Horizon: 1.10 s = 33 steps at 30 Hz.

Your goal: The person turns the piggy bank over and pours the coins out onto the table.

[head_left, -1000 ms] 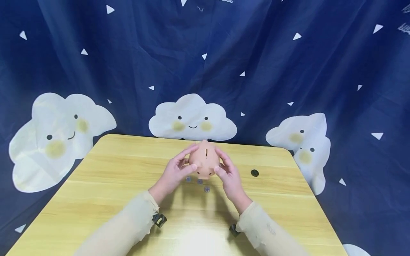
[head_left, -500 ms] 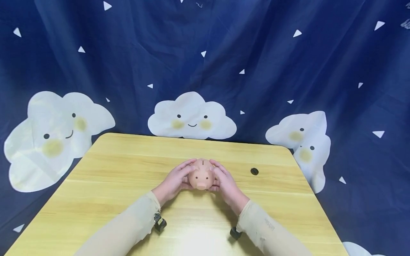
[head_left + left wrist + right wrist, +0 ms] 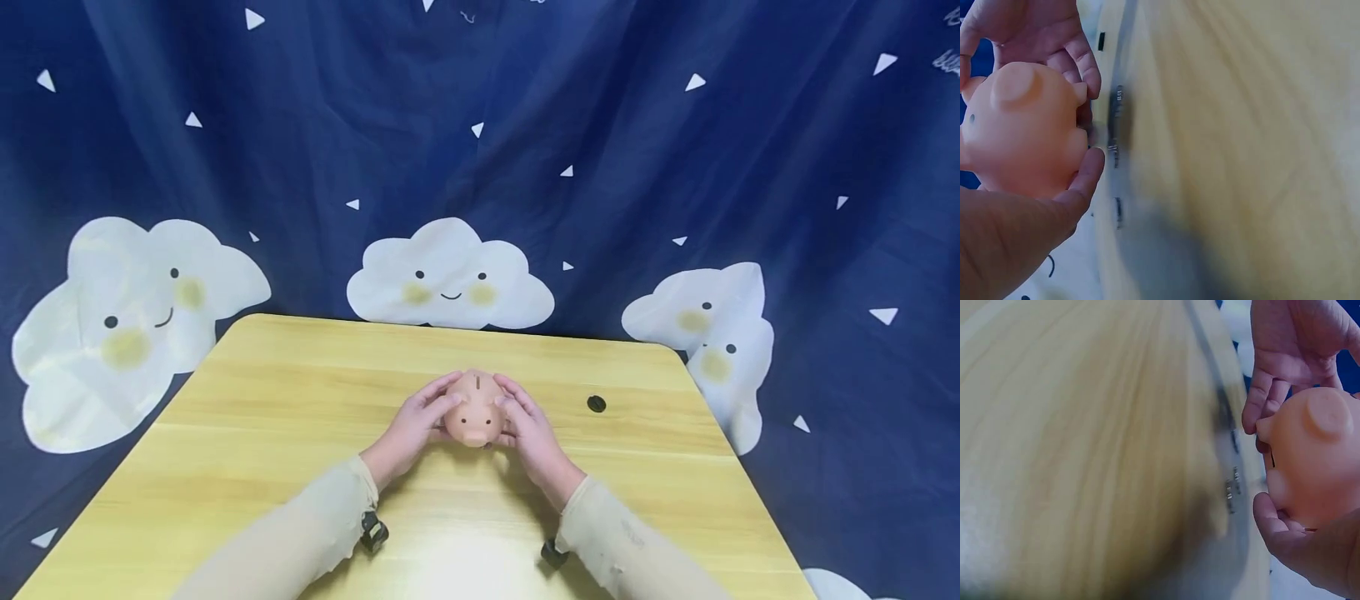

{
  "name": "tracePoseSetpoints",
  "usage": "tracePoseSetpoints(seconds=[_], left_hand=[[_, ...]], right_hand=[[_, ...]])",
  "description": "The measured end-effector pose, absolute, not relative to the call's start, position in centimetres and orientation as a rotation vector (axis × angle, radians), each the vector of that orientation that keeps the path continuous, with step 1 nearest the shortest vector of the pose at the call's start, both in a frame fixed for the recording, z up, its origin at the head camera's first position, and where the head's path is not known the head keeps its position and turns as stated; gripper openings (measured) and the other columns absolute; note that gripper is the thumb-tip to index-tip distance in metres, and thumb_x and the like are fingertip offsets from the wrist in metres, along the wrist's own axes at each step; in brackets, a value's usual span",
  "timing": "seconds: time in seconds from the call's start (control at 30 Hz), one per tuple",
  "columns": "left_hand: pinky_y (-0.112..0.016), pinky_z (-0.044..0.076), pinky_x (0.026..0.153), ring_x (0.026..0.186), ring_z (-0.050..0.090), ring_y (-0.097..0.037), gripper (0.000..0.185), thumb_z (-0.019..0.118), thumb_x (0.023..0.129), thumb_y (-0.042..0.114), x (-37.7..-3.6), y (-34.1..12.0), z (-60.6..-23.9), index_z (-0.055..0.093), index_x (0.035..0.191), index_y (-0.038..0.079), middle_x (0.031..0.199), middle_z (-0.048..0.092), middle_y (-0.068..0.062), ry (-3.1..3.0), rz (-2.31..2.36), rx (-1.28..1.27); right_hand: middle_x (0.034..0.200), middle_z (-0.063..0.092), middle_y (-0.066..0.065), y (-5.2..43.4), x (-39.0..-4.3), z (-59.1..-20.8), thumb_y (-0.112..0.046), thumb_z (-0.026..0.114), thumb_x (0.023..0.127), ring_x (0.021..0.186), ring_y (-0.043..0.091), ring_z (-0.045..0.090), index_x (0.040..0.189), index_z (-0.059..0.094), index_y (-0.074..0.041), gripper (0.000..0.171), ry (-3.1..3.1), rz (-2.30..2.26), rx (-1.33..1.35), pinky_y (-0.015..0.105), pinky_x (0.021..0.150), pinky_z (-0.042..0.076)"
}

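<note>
A pink piggy bank [image 3: 474,410] sits between both hands in the head view, its snout toward me and the coin slot on top. My left hand [image 3: 410,429] grips its left side, fingers curled around the body. On the opposite side my right hand [image 3: 534,431] holds it the same way, thumb near the ear. Both wrist views show fingertips at the feet, with the pig raised over the wooden table [image 3: 1241,156]. Several coins [image 3: 1117,156] lie flat on the wood beneath; from the head, the pig and hands mostly hide them.
To the right of the hands, a round black plug [image 3: 596,404] lies on the table. A dark blue curtain [image 3: 420,125] printed with clouds hangs behind the far edge. Black straps with small devices [image 3: 373,532] show at both wrists.
The pig has come down and nearer to me from a higher, tipped position, covering the coins that showed below it. Over the last half second it has barely shifted.
</note>
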State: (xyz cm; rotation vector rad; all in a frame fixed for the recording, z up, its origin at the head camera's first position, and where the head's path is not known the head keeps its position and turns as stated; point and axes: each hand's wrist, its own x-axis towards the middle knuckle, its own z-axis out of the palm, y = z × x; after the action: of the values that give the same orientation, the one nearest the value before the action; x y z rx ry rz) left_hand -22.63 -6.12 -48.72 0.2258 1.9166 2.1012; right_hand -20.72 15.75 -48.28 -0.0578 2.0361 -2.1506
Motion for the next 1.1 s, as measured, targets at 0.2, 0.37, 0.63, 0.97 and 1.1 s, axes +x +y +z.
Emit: tracePoseSetpoints(seconds=[0.2, 0.37, 0.63, 0.97, 1.1], left_hand=[[-0.048, 0.065, 0.092, 0.105, 0.071, -0.026, 0.064, 0.066, 0.105, 0.035, -23.0, -6.0, -50.3, 0.046, 0.163, 0.021, 0.172, 0.038, -0.016, 1.847, 2.132, 0.177], [-0.051, 0.066, 0.09, 0.114, 0.07, -0.032, 0.062, 0.066, 0.105, 0.033, -23.2, -6.0, -50.7, 0.047, 0.162, 0.021, 0.172, 0.038, -0.016, 1.801, 2.155, 0.151], [-0.055, 0.066, 0.089, 0.116, 0.07, -0.034, 0.062, 0.066, 0.105, 0.032, -23.2, -5.9, -50.7, 0.047, 0.162, 0.019, 0.169, 0.041, -0.021, 1.779, 2.166, 0.142], [-0.055, 0.066, 0.089, 0.114, 0.071, -0.033, 0.063, 0.064, 0.106, 0.032, -23.1, -6.1, -50.8, 0.044, 0.164, 0.018, 0.169, 0.04, -0.023, 1.759, 2.161, 0.16], [-0.055, 0.066, 0.089, 0.114, 0.07, -0.033, 0.063, 0.065, 0.105, 0.033, -23.1, -6.1, -50.9, 0.045, 0.163, 0.018, 0.168, 0.041, -0.023, 1.755, 2.172, 0.154]], right_hand=[[0.156, 0.055, 0.021, 15.9, -21.0, -49.4, -0.039, 0.055, 0.107, 0.104, 0.021, 0.074, 0.162, 0.044, -0.026, 0.058, 2.011, -2.141, -0.042, 0.035, 0.085, 0.061], [0.15, 0.058, 0.023, 16.0, -21.2, -49.5, -0.039, 0.054, 0.107, 0.098, 0.02, 0.074, 0.163, 0.043, -0.025, 0.058, 1.993, -2.126, -0.053, 0.036, 0.085, 0.062], [0.147, 0.059, 0.027, 16.0, -21.1, -49.5, -0.037, 0.054, 0.108, 0.094, 0.02, 0.075, 0.163, 0.042, -0.023, 0.059, 1.999, -2.113, -0.048, 0.037, 0.084, 0.063], [0.146, 0.06, 0.026, 15.9, -21.0, -49.4, -0.04, 0.054, 0.108, 0.093, 0.02, 0.074, 0.163, 0.042, -0.028, 0.058, 1.992, -2.11, -0.033, 0.037, 0.083, 0.062], [0.147, 0.059, 0.026, 15.9, -21.0, -49.5, -0.04, 0.054, 0.107, 0.092, 0.021, 0.074, 0.163, 0.042, -0.028, 0.058, 1.993, -2.108, -0.036, 0.037, 0.083, 0.062]])
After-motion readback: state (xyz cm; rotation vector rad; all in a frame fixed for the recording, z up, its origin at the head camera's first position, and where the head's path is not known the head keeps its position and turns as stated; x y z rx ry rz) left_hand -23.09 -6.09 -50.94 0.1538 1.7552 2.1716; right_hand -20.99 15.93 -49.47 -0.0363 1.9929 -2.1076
